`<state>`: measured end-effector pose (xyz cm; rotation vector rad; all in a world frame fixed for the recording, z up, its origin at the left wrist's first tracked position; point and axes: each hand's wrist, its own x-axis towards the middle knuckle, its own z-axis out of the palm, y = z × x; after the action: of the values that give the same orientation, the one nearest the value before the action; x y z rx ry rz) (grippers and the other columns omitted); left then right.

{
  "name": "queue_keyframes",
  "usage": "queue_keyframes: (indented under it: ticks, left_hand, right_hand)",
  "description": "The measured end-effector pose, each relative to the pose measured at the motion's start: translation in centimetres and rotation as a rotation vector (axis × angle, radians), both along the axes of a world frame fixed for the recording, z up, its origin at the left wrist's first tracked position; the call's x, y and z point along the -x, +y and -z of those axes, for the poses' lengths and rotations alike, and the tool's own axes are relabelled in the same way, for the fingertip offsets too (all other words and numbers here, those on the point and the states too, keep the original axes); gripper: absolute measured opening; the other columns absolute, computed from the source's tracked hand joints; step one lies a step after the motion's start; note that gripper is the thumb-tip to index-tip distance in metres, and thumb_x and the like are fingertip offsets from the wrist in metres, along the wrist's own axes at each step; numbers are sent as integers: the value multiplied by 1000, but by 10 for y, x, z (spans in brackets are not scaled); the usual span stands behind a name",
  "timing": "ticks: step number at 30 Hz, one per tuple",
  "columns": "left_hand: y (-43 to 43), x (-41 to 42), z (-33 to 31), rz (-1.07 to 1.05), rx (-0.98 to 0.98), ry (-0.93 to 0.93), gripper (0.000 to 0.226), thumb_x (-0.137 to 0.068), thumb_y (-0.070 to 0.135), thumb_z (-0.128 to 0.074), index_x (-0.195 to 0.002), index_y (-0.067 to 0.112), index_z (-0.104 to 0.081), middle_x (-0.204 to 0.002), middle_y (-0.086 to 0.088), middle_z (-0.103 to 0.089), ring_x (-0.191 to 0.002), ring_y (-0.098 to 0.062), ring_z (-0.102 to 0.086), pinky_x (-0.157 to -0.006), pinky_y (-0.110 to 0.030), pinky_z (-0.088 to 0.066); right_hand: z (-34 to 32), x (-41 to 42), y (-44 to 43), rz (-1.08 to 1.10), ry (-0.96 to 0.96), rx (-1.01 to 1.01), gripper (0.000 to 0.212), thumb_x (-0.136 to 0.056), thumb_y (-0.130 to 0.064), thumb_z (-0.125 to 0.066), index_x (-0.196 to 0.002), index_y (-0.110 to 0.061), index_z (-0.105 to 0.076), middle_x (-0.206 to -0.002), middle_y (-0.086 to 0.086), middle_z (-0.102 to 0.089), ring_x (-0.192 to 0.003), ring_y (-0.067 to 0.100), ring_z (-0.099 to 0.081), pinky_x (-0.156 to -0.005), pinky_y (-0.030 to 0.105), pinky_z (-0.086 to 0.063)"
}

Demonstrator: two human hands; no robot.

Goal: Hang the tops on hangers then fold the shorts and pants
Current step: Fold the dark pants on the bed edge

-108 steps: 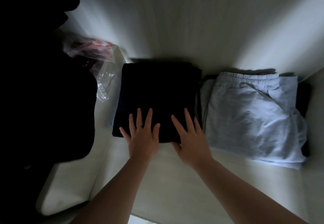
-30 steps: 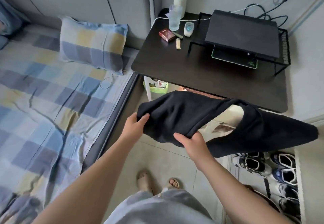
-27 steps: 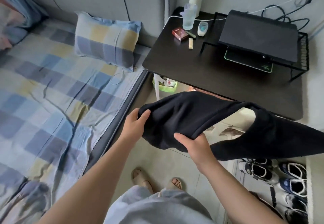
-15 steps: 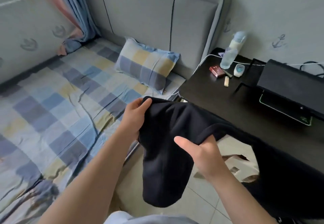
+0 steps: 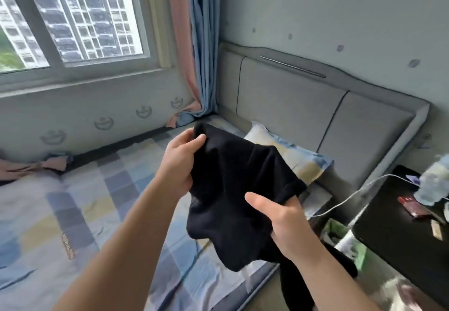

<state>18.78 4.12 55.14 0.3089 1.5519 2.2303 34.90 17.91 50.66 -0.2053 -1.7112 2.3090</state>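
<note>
Gripping the black garment with both the left hand and right hand, fingers clamped on its bunched edge, suits this soft, limp, light cloth.

No lettering is legible (the bedsheet bears a blurred reddish print).

Hands were flat on a folded dark garment on a shelf. Now the left hand and right hand grip the black garment in the air. A second ago it trailed far right of the right fingers over floor and shoes; now it is bunched between both sets of fingers and sags below them. Left fingers are raised higher, pinching the top edge. Bed and window are now beyond the fingers, and the worktop has slid right of them. Feet and shoes have gone from view.
</note>
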Motion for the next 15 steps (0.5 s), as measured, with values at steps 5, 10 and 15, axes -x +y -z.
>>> queue_keyframes:
  ticks: [5, 10, 15]
  left_hand:
    - [-94, 44, 26, 63, 51, 46, 45, -92, 27, -67, -136, 23, -57, -120, -6, -70, -106, -22, -68, -80, -32, -56]
    - [-168, 34, 87, 14, 289, -83, 57, -72, 57, -77, -123, 36, -65, -120, 6, -71, -109, -16, -67, -97, -37, -48]
    - [-192, 7, 133, -40, 413, -121, 48, -70, 41, -81, -112, 23, -68, -109, -4, -74, -105, -25, -71, -100, -46, -53]
  right_hand:
    - [-3, 74, -58, -255, 49, 207, 40, -89, -14, -69, -129, -8, -65, -131, 20, -65, -123, 37, -61, -93, 40, -55]
    - [9, 121, -105, -512, -4, 329, 41, -97, -8, -50, -136, 3, -54, -136, 27, -58, -128, 41, -56, -98, 41, -53]
    - [43, 160, -124, -629, -110, 262, 44, -96, -15, -55, -136, 3, -52, -136, 31, -56, -128, 45, -54, -104, 48, -49]
